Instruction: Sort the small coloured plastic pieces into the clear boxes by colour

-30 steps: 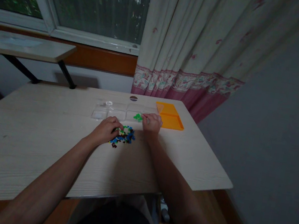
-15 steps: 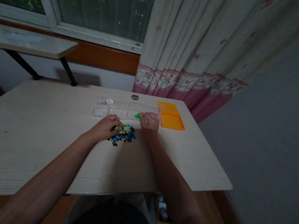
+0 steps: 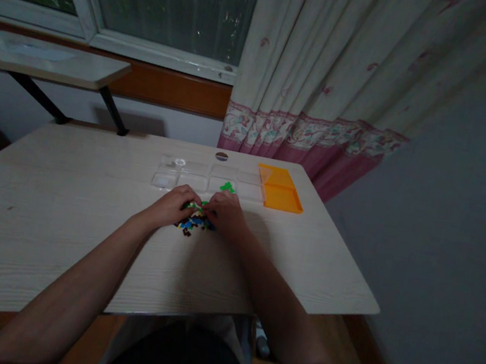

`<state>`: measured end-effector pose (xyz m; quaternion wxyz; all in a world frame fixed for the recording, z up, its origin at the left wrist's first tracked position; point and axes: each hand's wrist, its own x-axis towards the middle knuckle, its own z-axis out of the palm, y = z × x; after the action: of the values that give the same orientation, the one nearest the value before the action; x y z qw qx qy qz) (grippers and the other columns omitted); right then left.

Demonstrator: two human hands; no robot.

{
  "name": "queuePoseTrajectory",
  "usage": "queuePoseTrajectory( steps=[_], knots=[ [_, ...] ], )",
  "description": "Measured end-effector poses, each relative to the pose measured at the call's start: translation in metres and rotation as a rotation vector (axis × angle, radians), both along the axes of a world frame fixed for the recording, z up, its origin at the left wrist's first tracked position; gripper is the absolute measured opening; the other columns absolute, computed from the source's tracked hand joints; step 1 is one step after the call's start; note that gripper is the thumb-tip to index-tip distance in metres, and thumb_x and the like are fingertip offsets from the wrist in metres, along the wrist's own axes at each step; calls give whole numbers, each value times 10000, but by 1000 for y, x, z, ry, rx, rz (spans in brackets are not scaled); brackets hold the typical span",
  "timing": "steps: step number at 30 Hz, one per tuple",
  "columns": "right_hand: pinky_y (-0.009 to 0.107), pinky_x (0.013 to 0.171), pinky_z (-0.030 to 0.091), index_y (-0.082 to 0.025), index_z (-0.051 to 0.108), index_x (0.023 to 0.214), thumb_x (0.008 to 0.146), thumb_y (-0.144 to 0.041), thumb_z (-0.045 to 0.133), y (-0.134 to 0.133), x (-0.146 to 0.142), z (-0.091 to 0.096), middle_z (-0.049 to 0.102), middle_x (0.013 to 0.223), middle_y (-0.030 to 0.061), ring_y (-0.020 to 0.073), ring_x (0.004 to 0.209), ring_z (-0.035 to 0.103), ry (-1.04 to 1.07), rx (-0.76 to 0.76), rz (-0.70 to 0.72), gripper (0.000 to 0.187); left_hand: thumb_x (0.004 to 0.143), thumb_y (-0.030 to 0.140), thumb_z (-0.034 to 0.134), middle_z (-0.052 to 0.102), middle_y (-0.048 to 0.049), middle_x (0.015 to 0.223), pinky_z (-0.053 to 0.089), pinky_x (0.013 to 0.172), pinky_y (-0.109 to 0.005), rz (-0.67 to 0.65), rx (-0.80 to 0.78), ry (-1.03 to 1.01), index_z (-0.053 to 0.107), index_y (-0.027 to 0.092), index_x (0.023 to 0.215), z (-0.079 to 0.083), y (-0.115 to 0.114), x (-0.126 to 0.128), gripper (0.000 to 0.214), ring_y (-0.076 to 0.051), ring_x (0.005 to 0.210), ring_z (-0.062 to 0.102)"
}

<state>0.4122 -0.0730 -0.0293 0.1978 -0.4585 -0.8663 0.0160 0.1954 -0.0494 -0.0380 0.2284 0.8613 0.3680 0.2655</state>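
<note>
Since the pile of small pieces (image 3: 193, 223) is jumbled, I'd go slow: lift 1 pc at a time by its edge, w/o dragging neighbours. Clock centred on the pile, 12 = straight ahead. Left hand (image 3: 174, 203) sits approx at 10, fingers curled at the pile's edge, good for steadying it; right hand (image 3: 228, 211) is at 2, thumb & fingertips bent in over the pcs. From my remote end, can't tell if either grips a pc. I'd keep R's wrist high so it hides less.

Count: 2 hands; 1 pile, mixed blue/green/dark/yellow, pcs too small to no.; 1 clear tray (image 3: 193, 182) at 12, approx 8 compartments, edges faint; 1 clump of green pieces (image 3: 227, 187) at 1, in a front-row compartment, no. of pcs unclear; 1 orange case (image 3: 284, 198) at 2, 2 panels; 1 dark disc (image 3: 222, 156) btwn 12 & 1, near the table's (image 3: 81, 212) far edge.
</note>
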Motion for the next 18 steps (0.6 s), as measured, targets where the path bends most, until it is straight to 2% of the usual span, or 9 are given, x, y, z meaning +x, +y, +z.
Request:
queuePoseTrajectory(
  steps=[4,8,18],
  knots=[
    [386,871,359,-248,784,882,892,-256,682,-2,-4,1,692,915,51,237,982,522,25,-12,-24,102,835,203,572,611,-68,953,494,881,-354,56,-52,-74,725,190,1012,1,3,-4,234,-207,946,584],
    [374,883,354,-243,774,855,875,-254,709,-1,-5,-3,709,923,40,224,980,541,94,-44,-36,69,785,194,585,571,-47,930,513,756,-316,107,-134,-123,739,190,1007,0,7,-11,270,-158,779,576],
    [350,901,361,-240,725,886,890,-232,696,9,4,-10,738,941,24,210,994,581,311,25,-189,30,754,299,647,546,-22,850,494,614,-275,86,-264,-113,739,177,982,9,10,-30,274,-124,649,557]
  ],
)
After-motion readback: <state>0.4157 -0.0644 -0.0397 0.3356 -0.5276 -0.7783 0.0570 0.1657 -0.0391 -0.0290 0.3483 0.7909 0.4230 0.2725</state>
